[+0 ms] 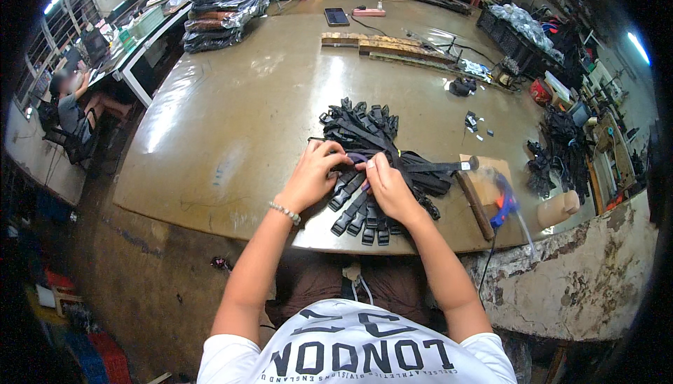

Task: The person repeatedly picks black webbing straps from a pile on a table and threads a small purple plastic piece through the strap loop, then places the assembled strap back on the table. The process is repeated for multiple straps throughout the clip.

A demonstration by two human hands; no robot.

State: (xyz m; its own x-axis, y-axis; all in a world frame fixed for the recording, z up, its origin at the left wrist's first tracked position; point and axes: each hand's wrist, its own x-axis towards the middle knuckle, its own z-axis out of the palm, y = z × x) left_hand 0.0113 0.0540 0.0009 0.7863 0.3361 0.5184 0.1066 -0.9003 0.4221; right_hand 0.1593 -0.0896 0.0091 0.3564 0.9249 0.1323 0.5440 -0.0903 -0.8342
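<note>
2 hands flanking black strap bundle (361,131) at near side of table (231,124); runs far to near between left hand (315,173) and right hand (389,187), equally close. Fingertips narrow at purple strip (357,157); can't tell exact grip.

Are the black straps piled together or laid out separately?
Piled together: the black straps overlap in one heap at the left hand and right hand, buckles fanning outward.

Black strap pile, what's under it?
The black strap pile lies on the brown tabletop, which shows beside it. The left hand and right hand cover part of it. Anything else directly beneath is covered, so I can't tell.
</note>
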